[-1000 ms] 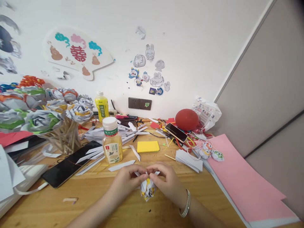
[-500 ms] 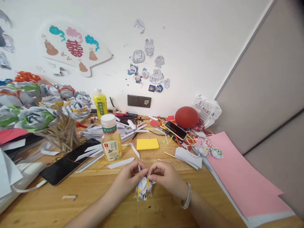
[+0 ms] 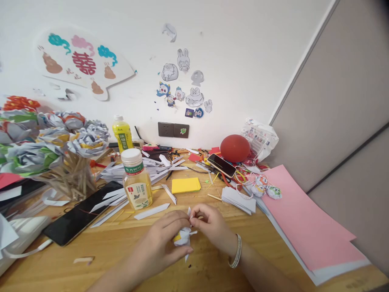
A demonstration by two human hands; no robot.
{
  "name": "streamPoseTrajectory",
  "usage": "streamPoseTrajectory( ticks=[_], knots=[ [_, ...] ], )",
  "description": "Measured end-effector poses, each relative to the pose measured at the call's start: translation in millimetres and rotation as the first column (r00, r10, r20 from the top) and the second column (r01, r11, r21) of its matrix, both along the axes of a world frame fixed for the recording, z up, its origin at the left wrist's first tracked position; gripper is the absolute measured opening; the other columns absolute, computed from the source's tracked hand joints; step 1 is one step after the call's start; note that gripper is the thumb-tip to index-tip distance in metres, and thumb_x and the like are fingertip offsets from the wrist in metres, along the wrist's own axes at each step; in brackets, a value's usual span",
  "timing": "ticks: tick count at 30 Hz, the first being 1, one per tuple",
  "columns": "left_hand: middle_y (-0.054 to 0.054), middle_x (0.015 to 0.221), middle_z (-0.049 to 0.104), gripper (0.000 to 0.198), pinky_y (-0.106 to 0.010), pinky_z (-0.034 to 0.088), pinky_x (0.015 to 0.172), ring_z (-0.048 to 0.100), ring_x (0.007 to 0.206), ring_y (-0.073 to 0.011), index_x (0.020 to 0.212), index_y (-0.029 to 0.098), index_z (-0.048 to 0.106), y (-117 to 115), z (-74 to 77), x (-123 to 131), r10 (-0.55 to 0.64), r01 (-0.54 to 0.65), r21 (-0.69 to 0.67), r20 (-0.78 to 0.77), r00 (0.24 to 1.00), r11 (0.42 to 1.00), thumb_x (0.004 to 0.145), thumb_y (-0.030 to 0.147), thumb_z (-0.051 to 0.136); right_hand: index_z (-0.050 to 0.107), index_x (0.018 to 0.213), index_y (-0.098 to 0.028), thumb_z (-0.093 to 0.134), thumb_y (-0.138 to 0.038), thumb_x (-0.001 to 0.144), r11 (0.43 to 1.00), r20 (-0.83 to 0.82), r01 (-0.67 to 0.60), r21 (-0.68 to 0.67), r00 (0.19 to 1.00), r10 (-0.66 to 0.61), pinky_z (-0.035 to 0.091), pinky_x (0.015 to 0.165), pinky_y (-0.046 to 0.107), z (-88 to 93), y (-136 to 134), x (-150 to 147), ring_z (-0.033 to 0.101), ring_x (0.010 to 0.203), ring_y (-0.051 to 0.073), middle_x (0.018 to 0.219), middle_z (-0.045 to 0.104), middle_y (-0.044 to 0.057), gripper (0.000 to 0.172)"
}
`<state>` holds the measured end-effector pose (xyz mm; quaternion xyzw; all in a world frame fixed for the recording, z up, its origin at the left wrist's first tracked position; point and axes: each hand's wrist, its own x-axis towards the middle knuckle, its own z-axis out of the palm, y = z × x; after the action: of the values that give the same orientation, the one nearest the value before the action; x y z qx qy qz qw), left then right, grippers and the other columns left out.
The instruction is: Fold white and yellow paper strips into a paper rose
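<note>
A small paper flower (image 3: pixel 183 238) of white and yellow folded paper sits in my left hand (image 3: pixel 165 235), which curves around it from the left and partly hides it. The thumb lies along its lower side. My right hand (image 3: pixel 209 223), with a silver bracelet at the wrist, pinches a narrow white paper piece (image 3: pixel 189 211) at the flower's upper edge. The fingertips of both hands meet there. Just beyond them lie a folded white paper strip (image 3: pixel 152 211) and a stack of yellow paper (image 3: pixel 186 185).
A tea bottle (image 3: pixel 136 182) and a yellow drink bottle (image 3: pixel 122 134) stand behind my left hand. Finished paper flowers (image 3: pixel 33 156) fill a container at left, near a black phone (image 3: pixel 82 213). At right are white paper slips (image 3: pixel 238 199), pink paper (image 3: pixel 304 219) and a red balloon (image 3: pixel 235 148).
My left hand has turned and now wraps around the flower, its thumb moved down. The flower has rotated, showing less yellow. The view has shifted slightly to the right.
</note>
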<state>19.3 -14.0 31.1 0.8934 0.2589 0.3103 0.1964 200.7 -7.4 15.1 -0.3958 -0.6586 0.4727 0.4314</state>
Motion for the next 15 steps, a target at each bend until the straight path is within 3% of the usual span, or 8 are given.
streamPoseTrajectory(
  ticks=[2, 7, 15],
  knots=[
    [-0.008, 0.104, 0.061, 0.035, -0.030, 0.046, 0.083, 0.056, 0.096, -0.0206, 0.108, 0.021, 0.052, 0.0, -0.1, 0.5, -0.008, 0.008, -0.003, 0.016, 1.000, 1.000, 0.077, 0.027, 0.065, 0.055, 0.074, -0.018, 0.057, -0.022, 0.077, 0.999, 0.025, 0.026, 0.029, 0.999, -0.027, 0.043, 0.061, 0.022, -0.3, -1.1, -1.0, 0.052, 0.068, 0.013, 0.072, 0.054, -0.001, 0.005],
    [-0.005, 0.088, 0.062, 0.026, -0.028, 0.047, 0.072, 0.057, 0.082, -0.0190, 0.096, 0.020, 0.055, -0.6, 1.4, 2.0, 0.015, -0.012, -0.056, 0.054, 0.998, 0.998, 0.074, 0.028, 0.067, 0.054, 0.072, -0.018, 0.053, -0.014, 0.074, 0.996, 0.097, 0.056, 0.076, 0.993, -0.063, 0.043, 0.061, 0.022, 1.1, -4.5, -3.9, 0.051, 0.068, 0.013, 0.070, 0.052, -0.002, 0.005],
    [-0.002, 0.077, 0.060, 0.014, -0.025, 0.045, 0.065, 0.056, 0.073, -0.0163, 0.080, 0.019, 0.055, -2.1, 4.5, 3.5, 0.015, -0.002, -0.130, 0.102, 0.995, 0.992, 0.071, 0.019, 0.066, 0.051, 0.071, -0.018, 0.054, -0.019, 0.075, 1.000, 0.035, 0.018, 0.024, 0.999, -0.019, 0.041, 0.059, 0.022, 1.8, -5.1, -6.5, 0.049, 0.063, 0.012, 0.069, 0.051, -0.003, 0.005]
  ],
)
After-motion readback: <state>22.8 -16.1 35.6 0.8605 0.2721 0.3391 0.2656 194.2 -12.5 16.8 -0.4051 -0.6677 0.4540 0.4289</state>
